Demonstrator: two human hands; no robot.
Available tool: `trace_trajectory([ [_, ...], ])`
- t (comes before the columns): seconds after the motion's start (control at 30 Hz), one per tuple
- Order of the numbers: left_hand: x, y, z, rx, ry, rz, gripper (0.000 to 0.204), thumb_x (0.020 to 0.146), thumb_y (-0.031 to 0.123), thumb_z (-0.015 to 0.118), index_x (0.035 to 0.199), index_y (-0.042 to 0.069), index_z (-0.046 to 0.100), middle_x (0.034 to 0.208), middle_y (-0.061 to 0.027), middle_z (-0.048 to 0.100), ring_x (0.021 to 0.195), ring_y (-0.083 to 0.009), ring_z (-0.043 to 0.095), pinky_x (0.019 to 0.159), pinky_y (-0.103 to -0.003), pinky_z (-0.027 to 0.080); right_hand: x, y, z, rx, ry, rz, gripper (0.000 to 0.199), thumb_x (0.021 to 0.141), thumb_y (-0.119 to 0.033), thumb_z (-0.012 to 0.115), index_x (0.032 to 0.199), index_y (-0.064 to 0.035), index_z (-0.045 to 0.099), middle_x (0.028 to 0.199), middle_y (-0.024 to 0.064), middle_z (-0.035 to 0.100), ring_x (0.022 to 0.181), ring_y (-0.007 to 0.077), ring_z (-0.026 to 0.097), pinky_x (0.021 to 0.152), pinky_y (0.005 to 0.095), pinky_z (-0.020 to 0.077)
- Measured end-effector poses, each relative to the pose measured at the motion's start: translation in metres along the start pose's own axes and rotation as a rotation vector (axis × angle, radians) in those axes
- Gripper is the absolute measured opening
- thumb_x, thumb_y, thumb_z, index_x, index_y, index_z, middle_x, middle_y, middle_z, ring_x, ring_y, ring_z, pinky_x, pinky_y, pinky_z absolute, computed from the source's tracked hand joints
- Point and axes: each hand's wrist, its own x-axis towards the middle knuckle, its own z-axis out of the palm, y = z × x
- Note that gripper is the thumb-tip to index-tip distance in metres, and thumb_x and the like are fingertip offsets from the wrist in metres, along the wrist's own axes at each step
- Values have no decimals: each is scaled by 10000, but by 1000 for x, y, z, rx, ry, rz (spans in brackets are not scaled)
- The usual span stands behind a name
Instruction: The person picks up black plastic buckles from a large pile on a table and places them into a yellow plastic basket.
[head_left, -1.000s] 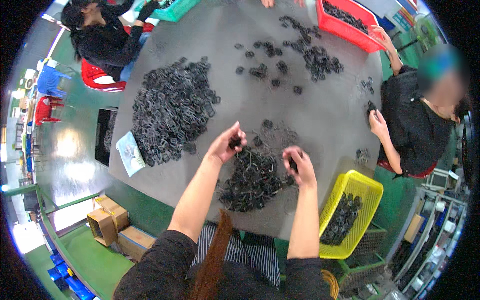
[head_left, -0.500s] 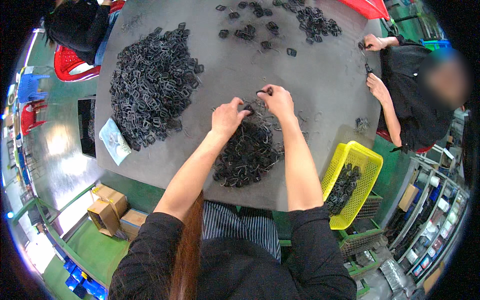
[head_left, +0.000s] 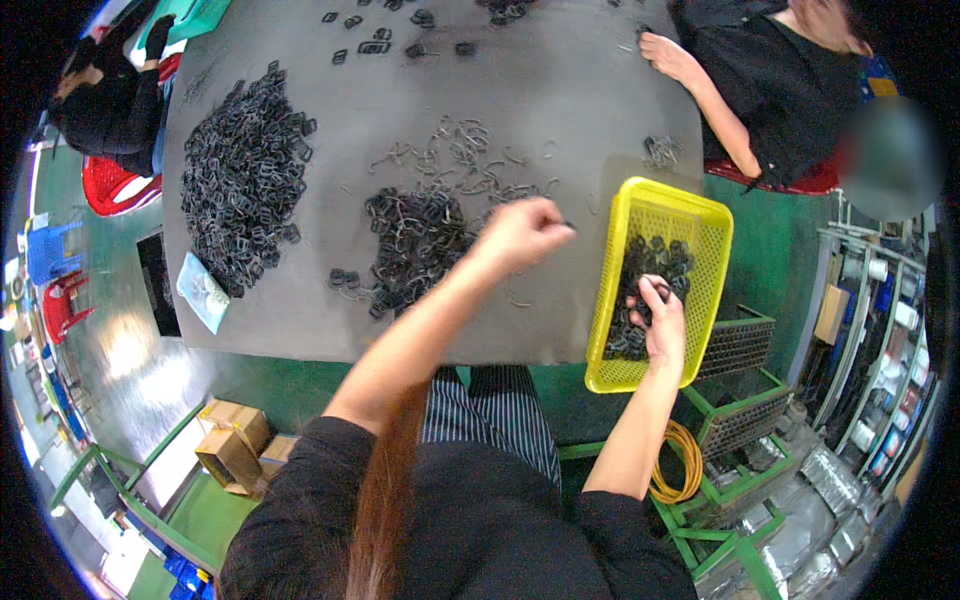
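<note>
My right hand [head_left: 660, 318] is inside the yellow basket [head_left: 720, 260], its fingers curled around small black plastic buckles [head_left: 637, 312]. More buckles of that kind lie in the basket below it. My left hand [head_left: 522, 236], slightly blurred, hovers above the table between the basket and a small heap of black buckles [head_left: 415, 240]. Its fingers are closed, and a small dark piece [head_left: 570, 227] shows at their tips; its exact shape is unclear. Thin grey scraps [head_left: 465, 145] are strewn beyond the small heap.
A large pile of black buckles [head_left: 240, 180] covers the left of the grey table [head_left: 370, 345], with a light blue packet [head_left: 203, 292] at its edge. Co-workers sit at the far right [head_left: 770, 90] and far left [head_left: 115, 115]. Green metal racks [head_left: 735, 410] stand below the basket.
My right hand has moved from the small heap right and down into the yellow basket. My left hand has moved right, off the heap. The view has shifted rightward.
</note>
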Motion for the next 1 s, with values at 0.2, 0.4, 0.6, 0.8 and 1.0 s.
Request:
trace_trajectory([
  [0.2,-3,56,142,-50,31,250,412,756,303,660,1033,13,562,1046,-165,603,993,-314,573,876,-379,445,19,42,-85,-786,198,-421,337,802,-174,629,1097,-37,541,1071,125,560,1021,265,537,837,358,448],
  [0.4,2,-45,21,448,652,206,245,750,181,649,972,83,611,1038,-128,586,1028,-301,517,902,-390,402,11,7,21,-718,300,-744,290,777,-83,607,1059,-53,542,1024,117,528,919,318,540,825,383,441],
  [0.6,-34,-88,-42,866,552,-291,553,693,408,695,1164,204,490,1187,-122,391,1132,-330,368,788,-498,468,23,39,181,-1044,-121,-773,366,712,-93,674,1044,-126,522,1019,97,508,926,304,543,719,418,494],
  [0.8,-21,-128,-57,772,649,21,343,745,140,622,1073,110,524,944,-107,530,911,-297,517,750,-382,500,50,55,192,-1158,-171,-738,358,677,-137,719,974,-148,520,1005,94,503,919,306,553,704,429,492],
  [1.0,-42,-108,-95,-107,628,14,298,767,103,616,1061,104,570,873,-131,625,737,-219,623,684,-328,508,63,40,170,-226,-421,-124,237,744,-67,683,965,-19,611,746,-11,587,622,71,537,521,223,431],
])
